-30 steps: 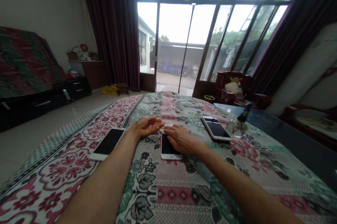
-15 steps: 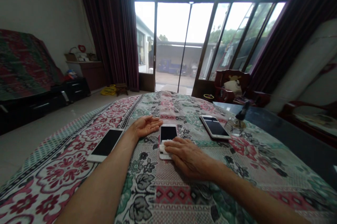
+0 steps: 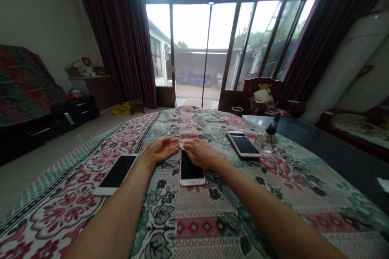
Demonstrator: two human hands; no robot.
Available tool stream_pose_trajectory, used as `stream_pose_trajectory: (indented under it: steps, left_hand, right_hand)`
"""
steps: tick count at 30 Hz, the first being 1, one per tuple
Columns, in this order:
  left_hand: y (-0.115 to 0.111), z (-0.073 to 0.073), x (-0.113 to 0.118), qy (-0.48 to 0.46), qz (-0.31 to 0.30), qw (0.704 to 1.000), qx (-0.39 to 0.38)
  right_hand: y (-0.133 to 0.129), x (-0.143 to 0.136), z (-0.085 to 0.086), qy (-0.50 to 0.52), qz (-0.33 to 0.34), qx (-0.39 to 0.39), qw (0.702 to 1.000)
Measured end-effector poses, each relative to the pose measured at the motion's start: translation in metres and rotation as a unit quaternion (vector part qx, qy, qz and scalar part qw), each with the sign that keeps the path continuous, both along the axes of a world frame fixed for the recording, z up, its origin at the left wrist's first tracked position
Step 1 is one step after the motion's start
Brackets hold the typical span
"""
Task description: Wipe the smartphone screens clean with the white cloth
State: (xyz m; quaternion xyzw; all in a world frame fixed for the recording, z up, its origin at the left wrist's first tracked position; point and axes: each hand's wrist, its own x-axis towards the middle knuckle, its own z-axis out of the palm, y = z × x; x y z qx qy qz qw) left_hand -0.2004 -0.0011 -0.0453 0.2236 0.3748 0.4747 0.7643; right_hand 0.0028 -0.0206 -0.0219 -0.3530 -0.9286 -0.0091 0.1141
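Note:
A white phone with a dark screen lies face up on the patterned cloth in front of me. Across its far end lies my right hand, fingers pressing a small white wipe on the phone. Only a bit of the wipe shows past the fingertips. My left hand rests palm up beside the far left edge of the phone, fingers loosely spread and holding nothing. Left of my left forearm is a larger white phone, partly behind that arm. Another phone sits to the right, beyond my right forearm.
A clear glass jar with a dark-handled item stands right of the far phone. The floral tablecloth covers the table, with a dark glossy surface at its right. A wooden chair is by the glass doors.
My right hand has slid the white wipe from the near end of the middle phone to its far end. The left hand stays palm up. The view has shifted slightly right.

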Motion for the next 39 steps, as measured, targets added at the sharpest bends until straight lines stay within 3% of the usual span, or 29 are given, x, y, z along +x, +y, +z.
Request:
stream_pose_trajectory:
  steps: [3, 10, 13, 24, 29, 33, 39]
  left_hand:
    - [0.001, -0.001, -0.001, -0.009, -0.006, 1.0, 0.0]
    - [0.001, -0.001, -0.002, -0.016, -0.018, 1.0, 0.003]
    - [0.0, 0.0, -0.001, -0.008, -0.017, 1.0, 0.005]
    - [0.0, 0.0, 0.0, -0.003, -0.011, 1.0, 0.003]
    - [0.0, 0.001, 0.0, -0.007, -0.009, 1.0, 0.005]
    - [0.0, 0.0, 0.0, -0.02, -0.014, 1.0, 0.004]
    - [-0.003, 0.004, 0.002, -0.006, 0.004, 1.0, 0.004]
  right_hand:
    - [-0.014, 0.005, 0.001, 0.007, 0.025, 0.002, 1.0]
    - [-0.086, 0.035, 0.013, 0.017, 0.103, -0.04, 0.994]
    - [-0.094, 0.042, 0.014, 0.019, 0.109, -0.054, 0.992]
    - [-0.01, 0.017, 0.004, -0.001, -0.004, -0.024, 1.0]
    - [0.005, 0.006, 0.003, -0.006, -0.016, -0.025, 1.0]
    - [-0.02, 0.012, 0.005, 0.011, 0.042, -0.032, 0.999]
    - [-0.087, 0.038, 0.011, 0.016, 0.115, -0.062, 0.991]
